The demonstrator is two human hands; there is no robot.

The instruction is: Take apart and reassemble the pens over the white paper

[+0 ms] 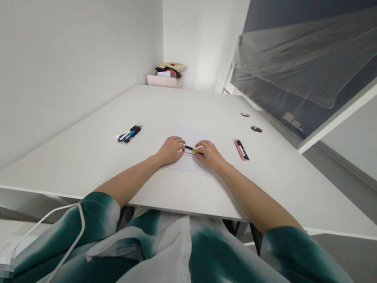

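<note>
Both of my hands rest over a sheet of white paper on the white table. A slim black and yellow pen lies crosswise between them, just above the paper. My left hand is closed, with thumb and fingertips at the pen's black end. The yellow part is pinched by my right hand, which partly covers that end. Below the pen runs a thin dark line; whether it is drawn on the paper or a separate thing I cannot tell.
Several pens lie bunched at the left. At the right are a pink strip-like item and a black and white one. Two round inserts sit in the tabletop. A pink box stands beyond the far edge.
</note>
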